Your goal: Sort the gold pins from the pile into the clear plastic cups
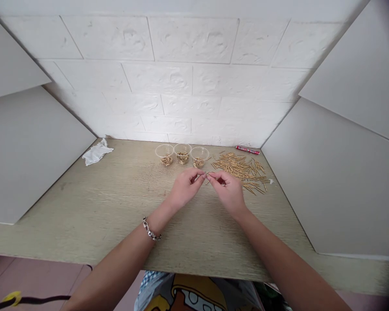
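My left hand [187, 185], with a chain bracelet [151, 230] on its wrist, is pinched closed over the table. Its fingertips meet those of my right hand [227, 189], which is pinched closed too. Between the fingertips shows a small slim gold-coloured piece [207, 174], mostly covered by the fingers. Just beyond the hands stand three clear plastic cups, a left cup [164, 151], a middle cup [182, 150] and a right cup [200, 153], each with small gold-coloured parts at the bottom. Right of my right hand lies a loose pile of slim gold-coloured metal pieces [235, 165].
A crumpled white tissue [97, 152] lies at the back left of the wooden table [84, 216]. At the back right is a red wrapped stick [247, 150]. White panels flank the table, with a white brick-patterned wall [175, 82] behind. Tiny bits are scattered left of the cups.
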The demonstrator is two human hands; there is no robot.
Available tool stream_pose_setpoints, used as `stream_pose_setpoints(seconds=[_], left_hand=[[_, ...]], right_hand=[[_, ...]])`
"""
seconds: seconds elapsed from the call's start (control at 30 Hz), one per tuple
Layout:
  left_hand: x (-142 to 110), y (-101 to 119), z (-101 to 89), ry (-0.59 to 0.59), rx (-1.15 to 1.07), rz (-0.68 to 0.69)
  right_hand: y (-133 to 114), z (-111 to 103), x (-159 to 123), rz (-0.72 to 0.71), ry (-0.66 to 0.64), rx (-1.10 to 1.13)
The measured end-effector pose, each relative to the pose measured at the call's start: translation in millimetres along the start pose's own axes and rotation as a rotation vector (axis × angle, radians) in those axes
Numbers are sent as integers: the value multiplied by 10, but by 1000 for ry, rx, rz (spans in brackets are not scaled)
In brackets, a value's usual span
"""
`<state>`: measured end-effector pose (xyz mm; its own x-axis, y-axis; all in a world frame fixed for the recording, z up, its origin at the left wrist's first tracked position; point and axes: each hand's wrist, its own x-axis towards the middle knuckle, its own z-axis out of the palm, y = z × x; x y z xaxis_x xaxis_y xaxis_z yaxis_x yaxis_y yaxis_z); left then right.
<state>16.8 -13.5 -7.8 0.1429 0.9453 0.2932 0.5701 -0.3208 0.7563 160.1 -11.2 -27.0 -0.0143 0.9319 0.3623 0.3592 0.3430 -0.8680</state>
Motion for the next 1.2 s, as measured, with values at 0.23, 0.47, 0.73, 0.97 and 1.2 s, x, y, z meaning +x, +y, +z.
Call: stream_pose_setpoints(seconds=[0.23,0.47,0.73,0.97,1.2], left_hand=[[-9,30,-2,17,21,6],[-10,9,2,6,36,31],[3,-20,-24,-33,51,115],[15,-46,-40,-26,104,201],[2,-73,-16,22,147,276]], right_hand=[[-27,-9,-6,0,17,-12],[-34,-10,2,-26,19,-58],[-42,-15,3,-43,13,-77],[-28,-5,-9,-66,41,-81],[-20,-2,-16,-99,65,-108]])
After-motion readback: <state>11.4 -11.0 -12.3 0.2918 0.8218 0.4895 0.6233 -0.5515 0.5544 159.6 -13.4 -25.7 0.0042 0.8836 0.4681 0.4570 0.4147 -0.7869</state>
